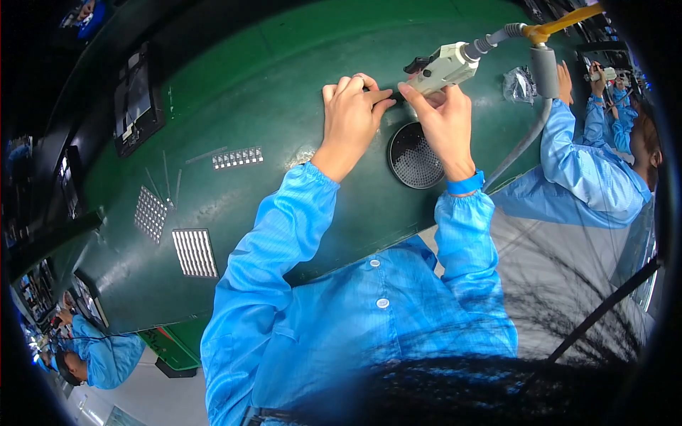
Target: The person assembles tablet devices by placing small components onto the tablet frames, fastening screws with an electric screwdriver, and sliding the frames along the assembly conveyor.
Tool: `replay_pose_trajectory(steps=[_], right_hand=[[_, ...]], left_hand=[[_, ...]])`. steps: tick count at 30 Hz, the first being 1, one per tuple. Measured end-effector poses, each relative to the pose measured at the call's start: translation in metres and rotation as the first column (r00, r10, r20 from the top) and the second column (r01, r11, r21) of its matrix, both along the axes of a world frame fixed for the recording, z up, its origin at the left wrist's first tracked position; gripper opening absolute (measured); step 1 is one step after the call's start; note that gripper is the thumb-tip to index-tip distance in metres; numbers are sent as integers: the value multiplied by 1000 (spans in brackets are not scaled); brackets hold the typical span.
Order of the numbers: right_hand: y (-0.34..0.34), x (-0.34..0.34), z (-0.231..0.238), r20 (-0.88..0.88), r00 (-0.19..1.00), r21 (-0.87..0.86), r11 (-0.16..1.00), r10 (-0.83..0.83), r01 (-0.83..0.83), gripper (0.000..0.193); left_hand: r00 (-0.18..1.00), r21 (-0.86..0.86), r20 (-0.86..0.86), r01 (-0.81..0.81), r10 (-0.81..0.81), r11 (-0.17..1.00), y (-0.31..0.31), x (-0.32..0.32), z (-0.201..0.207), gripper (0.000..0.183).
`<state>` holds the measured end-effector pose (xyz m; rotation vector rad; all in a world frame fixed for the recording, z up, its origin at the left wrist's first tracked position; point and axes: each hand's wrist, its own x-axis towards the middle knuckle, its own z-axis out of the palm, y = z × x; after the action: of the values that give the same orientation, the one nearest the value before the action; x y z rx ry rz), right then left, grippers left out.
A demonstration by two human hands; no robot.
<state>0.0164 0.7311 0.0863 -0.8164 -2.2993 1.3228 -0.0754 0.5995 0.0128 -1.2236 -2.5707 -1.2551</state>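
Observation:
My left hand [352,117] is closed, thumb and index finger pinched at a small dark piece [396,95] too small to name. My right hand [446,122], with a blue wrist strap [466,184], is curled just right of it; its fingertips reach toward the same spot, and what they hold, if anything, is hidden. Right above these fingers is a pale gun-shaped tool [449,65] with a black lever, on a grey hose; whether I touch it is unclear. Below my fingers a round black dish [418,162] with a mesh-like bottom stands on the green table [277,206], partly covered by my right hand.
On the left lie a strip of small parts [238,157], a dotted sheet [150,214], a white-striped tray [195,253] and thin strips. A black framed device [139,99] is farther back. A clear plastic bag [518,85] and a grey hose [522,145] are right, near a co-worker's sleeve [561,142].

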Motion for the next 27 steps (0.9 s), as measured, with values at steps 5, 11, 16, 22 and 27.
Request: replay_pose_trajectory(steps=[5, 11, 16, 22, 27], right_hand=[[-7, -10, -8, -90, 995, -142, 989, 34, -47, 28], [-6, -15, -6, -12, 998, -140, 988, 58, -59, 27], [-1, -10, 3, -64, 998, -188, 982, 20, -32, 26], [-3, 24, 39, 4, 1000, -190, 982, -6, 7, 29], [-3, 44, 48, 101, 994, -168, 986, 32, -14, 26]], left_hand=[[999, 49, -2, 48, -48, 998, 3, -6, -8, 12], [998, 74, 16, 53, -54, 996, 8, -9, -11, 11], [996, 104, -36, 86, -83, 991, 15, -5, -19, 10], [982, 125, 27, 180, -184, 976, 10, 19, 6, 9], [964, 71, 120, 229, -236, 971, 7, 46, 6, 11]])
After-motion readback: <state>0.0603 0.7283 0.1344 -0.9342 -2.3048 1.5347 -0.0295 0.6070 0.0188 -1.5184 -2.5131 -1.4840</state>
